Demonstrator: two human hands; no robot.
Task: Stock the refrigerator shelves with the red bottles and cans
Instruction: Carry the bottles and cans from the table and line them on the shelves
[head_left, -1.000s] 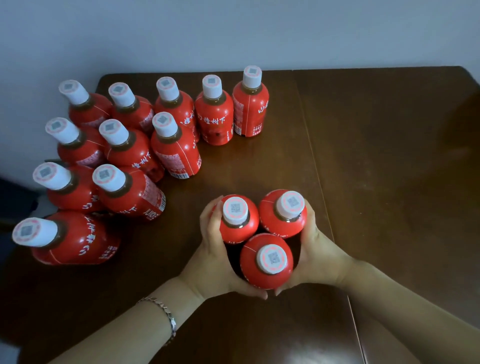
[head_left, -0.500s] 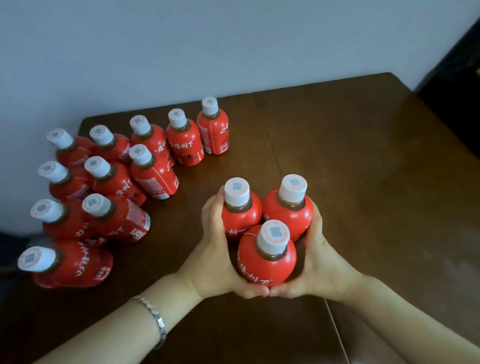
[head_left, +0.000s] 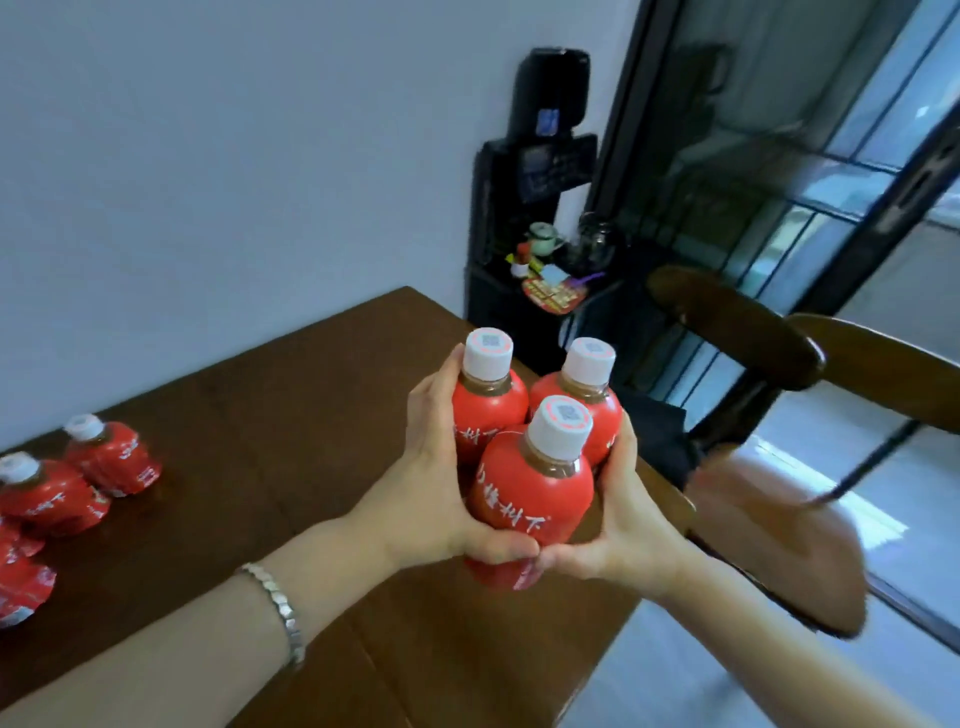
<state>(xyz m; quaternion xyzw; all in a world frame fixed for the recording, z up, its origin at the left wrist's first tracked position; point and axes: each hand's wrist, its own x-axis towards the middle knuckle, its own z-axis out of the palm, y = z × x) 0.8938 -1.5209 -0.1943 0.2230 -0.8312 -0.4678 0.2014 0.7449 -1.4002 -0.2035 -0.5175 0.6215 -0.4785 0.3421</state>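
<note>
Red bottles (head_left: 530, 493), three, gripped between left hand (head_left: 431, 483), right hand (head_left: 618, 525)

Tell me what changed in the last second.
The three bottles rose off the table and went right, toward the chair, carried between the left hand and right hand. The view swung right too. The two-handed grip is unchanged; the other bottles stay on the table.

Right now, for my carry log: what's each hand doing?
Left hand: grips the three red bottles from their left side.
Right hand: grips the same bottles from the right.
</note>
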